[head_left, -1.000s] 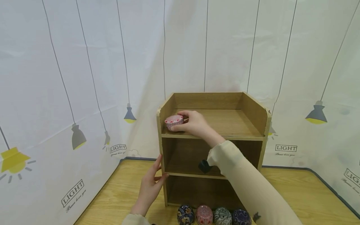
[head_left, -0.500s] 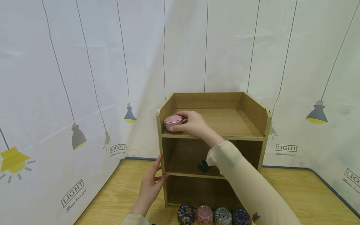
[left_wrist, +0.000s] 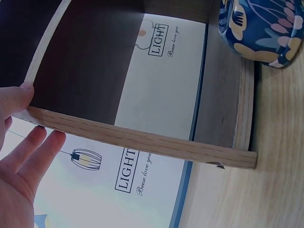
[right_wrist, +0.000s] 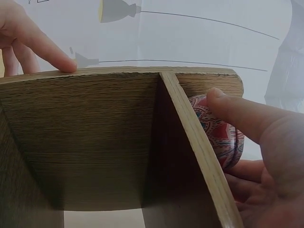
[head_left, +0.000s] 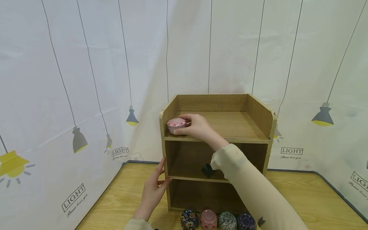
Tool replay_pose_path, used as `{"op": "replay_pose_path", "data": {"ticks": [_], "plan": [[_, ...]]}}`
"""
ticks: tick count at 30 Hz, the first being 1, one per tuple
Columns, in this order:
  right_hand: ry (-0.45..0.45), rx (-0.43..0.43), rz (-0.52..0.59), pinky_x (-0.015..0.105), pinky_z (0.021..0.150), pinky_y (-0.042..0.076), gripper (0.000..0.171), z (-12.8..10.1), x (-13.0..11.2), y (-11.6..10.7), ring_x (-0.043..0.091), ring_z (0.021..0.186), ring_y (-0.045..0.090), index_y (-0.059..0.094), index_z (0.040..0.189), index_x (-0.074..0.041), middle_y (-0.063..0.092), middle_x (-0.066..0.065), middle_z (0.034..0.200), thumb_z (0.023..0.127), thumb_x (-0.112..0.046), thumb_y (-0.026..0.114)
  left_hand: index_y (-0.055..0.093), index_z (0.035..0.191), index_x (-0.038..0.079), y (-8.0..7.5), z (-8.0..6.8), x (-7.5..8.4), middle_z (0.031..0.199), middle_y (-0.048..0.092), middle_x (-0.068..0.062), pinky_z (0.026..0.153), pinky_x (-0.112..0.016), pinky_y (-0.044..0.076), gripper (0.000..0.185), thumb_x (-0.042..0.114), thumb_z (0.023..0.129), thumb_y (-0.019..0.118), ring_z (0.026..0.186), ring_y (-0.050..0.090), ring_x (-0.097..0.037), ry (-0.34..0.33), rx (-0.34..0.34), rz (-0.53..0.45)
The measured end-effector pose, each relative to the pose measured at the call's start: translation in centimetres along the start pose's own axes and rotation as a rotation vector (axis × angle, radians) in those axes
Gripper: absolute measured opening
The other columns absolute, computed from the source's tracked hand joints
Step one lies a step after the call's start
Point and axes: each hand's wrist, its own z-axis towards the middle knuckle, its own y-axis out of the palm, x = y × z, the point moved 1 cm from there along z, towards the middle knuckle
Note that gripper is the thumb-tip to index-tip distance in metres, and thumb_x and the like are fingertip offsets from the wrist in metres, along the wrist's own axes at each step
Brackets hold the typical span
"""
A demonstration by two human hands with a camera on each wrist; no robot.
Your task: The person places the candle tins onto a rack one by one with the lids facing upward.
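- Wooden shelf unit (head_left: 260,116) stands on a wood-grain table (head_left: 302,198), three tiers, open front, printed lamp-pattern curtain (head_left: 72,80) behind.
- Right hand (head_left: 198,127) reaches onto the top tier at its left end; thumb and fingers curl round a pink patterned tin (head_left: 176,124), which sits on the top board just beside the left wall. The right wrist view shows a finger lying across the tin's side with the tin close against the board.
- Left hand (head_left: 153,191) lies flat against the outer left wall of the unit, low down; fingers straight, thumb hooked over the front edge, holding nothing. The left wrist view confirms it: thumb on the edge, fingers outside the panel.
- Four more tins wait in a row on the table at the foot of the unit: dark blue floral tin (head_left: 189,219), pink tin (head_left: 208,219), grey-green tin (head_left: 227,220), purple tin (head_left: 246,221).
- Judgement: the step in hand looks like setting the tin down in the top-left corner, the unit being steadied meanwhile.
- Next move, as I read it, calls for a clean release: fingers spread without dragging the tin, then the arm drawn back clear of the front edge.
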Motion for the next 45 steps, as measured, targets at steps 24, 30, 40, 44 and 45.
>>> {"op": "replay_pose_path", "data": {"ticks": [24, 30, 40, 44, 45], "plan": [[-0.003, -0.016, -0.033, 0.036, 0.086, 0.052, 0.073, 0.1, 0.1, 0.1, 0.023, 0.106, 0.059, 0.048, 0.141, -0.001, 0.061, 0.012, 0.123, 0.082, -0.031, 0.079, 0.042, 0.148, 0.015, 0.1, 0.1, 0.1, 0.139, 0.053, -0.012, 0.065, -0.028, 0.059, 0.079, -0.007, 0.080, 0.075, 0.106, 0.062, -0.034, 0.008, 0.004, -0.015], [0.020, -0.014, -0.037, 0.038, 0.093, 0.050, 0.079, 0.0, 0.2, 0.0, 0.024, 0.112, 0.056, 0.044, 0.145, -0.004, 0.058, 0.014, 0.129, 0.080, -0.033, 0.080, 0.042, 0.148, 0.014, 0.3, 0.1, 0.1, 0.140, 0.052, -0.013, 0.064, -0.031, 0.060, 0.079, -0.007, 0.080, 0.075, 0.106, 0.062, -0.034, 0.000, 0.001, -0.026], [0.017, -0.005, 0.008, 0.039, 0.091, 0.052, 0.078, -1.3, 0.3, -1.1, 0.027, 0.114, 0.058, 0.043, 0.146, -0.006, 0.057, 0.014, 0.132, 0.081, -0.031, 0.080, 0.042, 0.148, 0.014, 0.5, 0.3, -0.1, 0.139, 0.052, -0.014, 0.064, -0.029, 0.059, 0.080, -0.007, 0.079, 0.075, 0.105, 0.062, -0.035, 0.018, 0.004, -0.006], [0.002, -0.009, 0.020, 0.040, 0.089, 0.054, 0.075, -2.2, 0.7, -1.7, 0.028, 0.113, 0.058, 0.043, 0.146, -0.007, 0.056, 0.015, 0.133, 0.083, -0.029, 0.078, 0.042, 0.149, 0.014, 0.4, 0.3, -0.1, 0.140, 0.052, -0.014, 0.064, -0.029, 0.059, 0.080, -0.007, 0.079, 0.075, 0.105, 0.062, -0.035, 0.008, 0.001, 0.005], [-0.003, -0.005, 0.023, 0.040, 0.088, 0.054, 0.074, -2.4, 0.8, -1.8, 0.028, 0.113, 0.058, 0.044, 0.145, -0.006, 0.056, 0.015, 0.133, 0.083, -0.028, 0.078, 0.042, 0.149, 0.014, 0.4, 0.3, -0.1, 0.140, 0.052, -0.014, 0.064, -0.028, 0.059, 0.080, -0.006, 0.079, 0.075, 0.105, 0.062, -0.035, 0.006, 0.001, 0.005]]}}
